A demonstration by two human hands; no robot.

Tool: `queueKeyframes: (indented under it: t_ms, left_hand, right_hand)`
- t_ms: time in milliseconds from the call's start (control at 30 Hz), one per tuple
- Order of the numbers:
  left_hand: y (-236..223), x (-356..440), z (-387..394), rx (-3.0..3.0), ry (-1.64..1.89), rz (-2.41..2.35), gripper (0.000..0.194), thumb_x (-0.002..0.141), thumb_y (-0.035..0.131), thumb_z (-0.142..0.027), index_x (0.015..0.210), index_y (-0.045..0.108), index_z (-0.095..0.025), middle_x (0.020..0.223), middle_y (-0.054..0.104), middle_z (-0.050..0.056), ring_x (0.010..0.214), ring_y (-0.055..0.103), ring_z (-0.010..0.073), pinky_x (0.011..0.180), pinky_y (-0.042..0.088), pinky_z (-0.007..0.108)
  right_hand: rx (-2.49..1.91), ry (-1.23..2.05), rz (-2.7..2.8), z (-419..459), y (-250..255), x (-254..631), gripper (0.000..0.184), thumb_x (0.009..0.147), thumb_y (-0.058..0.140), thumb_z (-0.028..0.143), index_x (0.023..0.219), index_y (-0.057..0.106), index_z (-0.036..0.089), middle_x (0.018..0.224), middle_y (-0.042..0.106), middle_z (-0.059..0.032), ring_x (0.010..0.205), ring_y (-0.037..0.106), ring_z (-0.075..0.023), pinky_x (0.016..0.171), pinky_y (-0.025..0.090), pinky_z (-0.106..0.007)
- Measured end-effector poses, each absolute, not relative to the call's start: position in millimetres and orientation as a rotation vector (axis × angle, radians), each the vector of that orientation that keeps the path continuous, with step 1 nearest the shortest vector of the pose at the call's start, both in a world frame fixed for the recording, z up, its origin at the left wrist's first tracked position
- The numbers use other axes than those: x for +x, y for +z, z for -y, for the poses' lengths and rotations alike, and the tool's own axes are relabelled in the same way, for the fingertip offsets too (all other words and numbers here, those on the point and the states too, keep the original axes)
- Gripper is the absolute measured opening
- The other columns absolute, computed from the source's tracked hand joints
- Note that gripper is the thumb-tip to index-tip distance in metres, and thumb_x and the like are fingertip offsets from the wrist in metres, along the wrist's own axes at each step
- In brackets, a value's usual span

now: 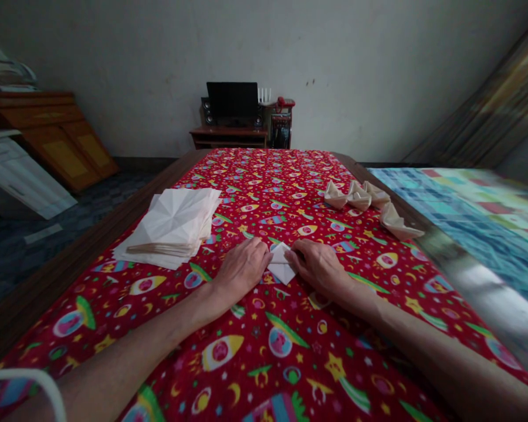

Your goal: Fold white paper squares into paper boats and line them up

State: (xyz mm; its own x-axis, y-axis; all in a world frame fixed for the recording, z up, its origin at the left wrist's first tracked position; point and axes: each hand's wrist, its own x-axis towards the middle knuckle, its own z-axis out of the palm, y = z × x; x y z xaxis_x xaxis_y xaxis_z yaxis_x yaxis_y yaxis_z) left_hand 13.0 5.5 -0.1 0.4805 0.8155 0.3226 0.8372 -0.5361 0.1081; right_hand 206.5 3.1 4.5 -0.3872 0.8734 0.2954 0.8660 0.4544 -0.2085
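Observation:
A small white sheet of folded paper [283, 266] lies on the red patterned cloth, between my two hands. My left hand [245, 262] has its fingers curled and closed on the paper's left side. At the right side, my right hand [319, 264] pinches the paper's edge with fingers bent. My fingers partly cover both side corners; the top and bottom points show. Left of my hands sits a stack of creased white paper sheets [176, 217]. Several folded paper boats [358, 196] stand farther off to the right, one of them nearer the table's edge.
The red cloth [220, 351] covers a long wooden table [35, 299]. Beyond its far end, a monitor [232, 101] and a red telephone [286, 102] stand on a desk. A bed [457, 217] is at the right, cabinets [57, 129] at the left. A white curved bar [48, 381] crosses the lower left corner.

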Motion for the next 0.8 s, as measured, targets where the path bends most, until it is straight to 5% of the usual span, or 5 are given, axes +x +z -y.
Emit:
queueKeyframes:
  t_ms: [500,800]
  left_hand:
    - [5.3,9.0,-5.5,-2.655,-0.573,1.619,0.012,0.086,0.055,-0.025,0.076,0.055,-0.018,0.082,0.059,0.003,0.078,0.057,0.0191,0.069,0.043,0.031]
    - [4.2,14.5,-0.8,-2.549,-0.594,1.617,0.01,0.088,0.048,-0.02,0.08,0.053,-0.019,0.083,0.058,0.004,0.078,0.057,0.0186,0.069,0.045,0.031]
  right_hand:
    - [-1.598,0.002,2.39,-2.1,11.0,200.4,0.026,0.093,0.042,0.032,0.077,0.057,0.017,0.07,0.061,-0.0035,0.061,0.052,-0.013,0.055,0.025,-0.025]
    - [-1.633,-0.029,2.391,-2.5,12.2,200.7,0.025,0.092,0.045,0.033,0.077,0.058,0.018,0.071,0.062,-0.0038,0.061,0.053,-0.0135,0.054,0.025,-0.025]
